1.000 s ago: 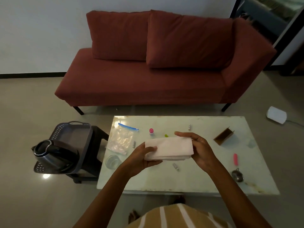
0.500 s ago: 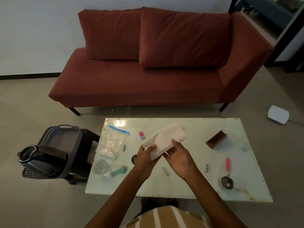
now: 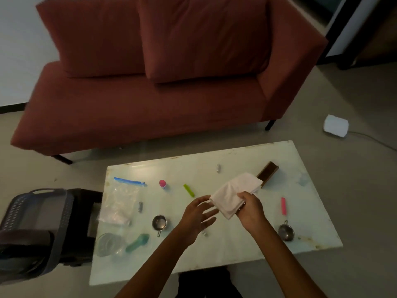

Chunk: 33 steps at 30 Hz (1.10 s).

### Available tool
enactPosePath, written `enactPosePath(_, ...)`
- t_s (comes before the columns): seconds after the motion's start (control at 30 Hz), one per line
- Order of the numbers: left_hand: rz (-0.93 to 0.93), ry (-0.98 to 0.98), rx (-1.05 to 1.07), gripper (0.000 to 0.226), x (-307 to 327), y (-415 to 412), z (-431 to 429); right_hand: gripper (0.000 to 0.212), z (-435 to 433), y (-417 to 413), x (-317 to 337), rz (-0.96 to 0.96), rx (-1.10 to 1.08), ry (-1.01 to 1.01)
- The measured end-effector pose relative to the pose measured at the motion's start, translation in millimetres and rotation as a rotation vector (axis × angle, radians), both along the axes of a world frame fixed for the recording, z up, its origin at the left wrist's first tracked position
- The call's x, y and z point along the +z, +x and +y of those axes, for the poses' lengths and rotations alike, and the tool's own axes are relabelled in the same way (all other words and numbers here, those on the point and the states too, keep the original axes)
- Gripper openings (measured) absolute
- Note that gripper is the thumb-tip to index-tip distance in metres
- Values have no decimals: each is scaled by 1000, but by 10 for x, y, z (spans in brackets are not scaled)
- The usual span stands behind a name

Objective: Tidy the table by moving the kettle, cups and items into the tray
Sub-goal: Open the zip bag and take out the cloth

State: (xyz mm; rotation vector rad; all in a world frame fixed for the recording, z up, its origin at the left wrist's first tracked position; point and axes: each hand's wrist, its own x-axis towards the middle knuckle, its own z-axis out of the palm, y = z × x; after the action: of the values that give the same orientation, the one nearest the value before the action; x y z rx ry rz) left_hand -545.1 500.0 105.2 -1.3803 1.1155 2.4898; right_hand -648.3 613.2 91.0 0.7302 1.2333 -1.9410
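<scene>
Table [image 3: 236, 246] — sofa [image 3: 139, 112] beyond its far edge, tray [image 3: 64, 214] off its left side, kettle [image 3: 23, 246] in the tray's near end. On the table: zip bag [image 3: 122, 201] far left, glass [image 3: 108, 244] near-left corner, metal cup [image 3: 159, 222] left of centre, second metal cup [image 3: 286, 232] near right, wooden box [image 3: 268, 173] far right — cloth [image 3: 234, 193] above centre, held by the right hand [image 3: 250, 209].

The pale, stained table [image 3: 225, 250] bears small things. Left of the left hand [image 3: 198, 216] lie a small steel cup [image 3: 159, 223], a teal object [image 3: 137, 243], a glass cup [image 3: 109, 244] and a clear zip bag [image 3: 120, 201]. Beyond that hand are a pink-capped bottle [image 3: 162, 183] and a green stick [image 3: 189, 190]. Beyond the right hand [image 3: 250, 210] sits a brown open box [image 3: 268, 173]. To the right of that hand lie a pink stick [image 3: 283, 205] and a second steel cup [image 3: 286, 232].
</scene>
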Motion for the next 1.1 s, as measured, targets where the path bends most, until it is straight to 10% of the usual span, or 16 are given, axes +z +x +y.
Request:
enactPosePath(0.47,6,-119,-476,25,-1407,-1557,641,20,490,-1834,-1601,447,-85,917)
enactPosePath(1.1,-156,-197,-477,21,-2017,-1621,646,41,324,-2336,-2576,609,301,1462)
